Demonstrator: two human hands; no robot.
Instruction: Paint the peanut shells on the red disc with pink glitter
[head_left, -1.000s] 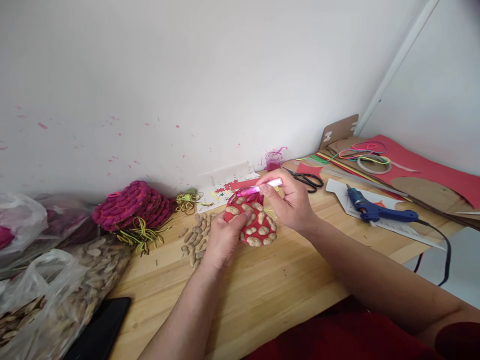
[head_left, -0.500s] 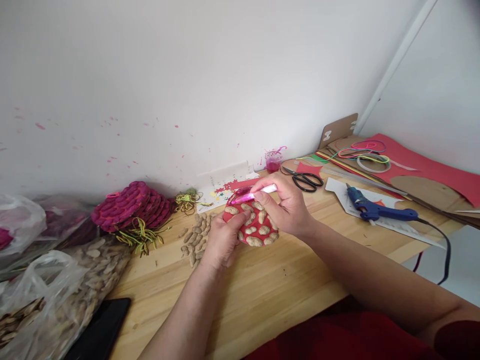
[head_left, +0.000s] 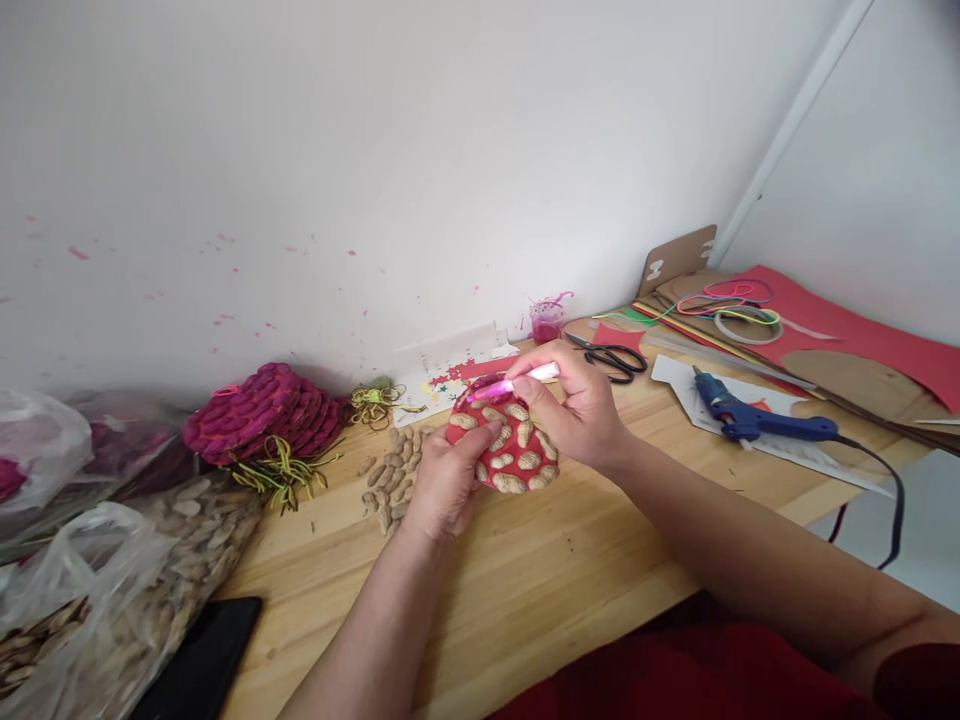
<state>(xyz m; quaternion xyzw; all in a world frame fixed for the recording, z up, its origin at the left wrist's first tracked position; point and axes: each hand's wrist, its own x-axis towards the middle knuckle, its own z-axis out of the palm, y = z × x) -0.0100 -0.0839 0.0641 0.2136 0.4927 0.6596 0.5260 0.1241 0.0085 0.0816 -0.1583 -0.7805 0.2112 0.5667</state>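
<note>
Over the middle of the wooden table (head_left: 570, 590), a red disc (head_left: 511, 458) is held up in the left hand (head_left: 444, 480). The thumb is on top and presses on the disc, so the hand is closed on its near left side. Tan peanuts are stuck all over the red. Along the far edge, some are wet and pink.

The right hand (head_left: 581, 405) pinches a white stick (head_left: 541, 373) between thumb and fingers. The stick lies at a slant, and its pink tip is at the far left part of the disc.

Loose peanuts (head_left: 390, 480) lie on the table just left of the disc. Behind it is a paper (head_left: 409, 405) with little stars on it. A cup (head_left: 546, 322) of pink stuff stands by the wall (head_left: 375, 150), which has pink spots. Black scissors (head_left: 619, 362) lie near the right hand, and a blue glue gun (head_left: 772, 422) is farther right.

On the left is a pile of purple rounds (head_left: 255, 405) with green strings (head_left: 281, 480) in front. Next to it are clear bags (head_left: 112, 565) and a flat black thing (head_left: 202, 655).
</note>
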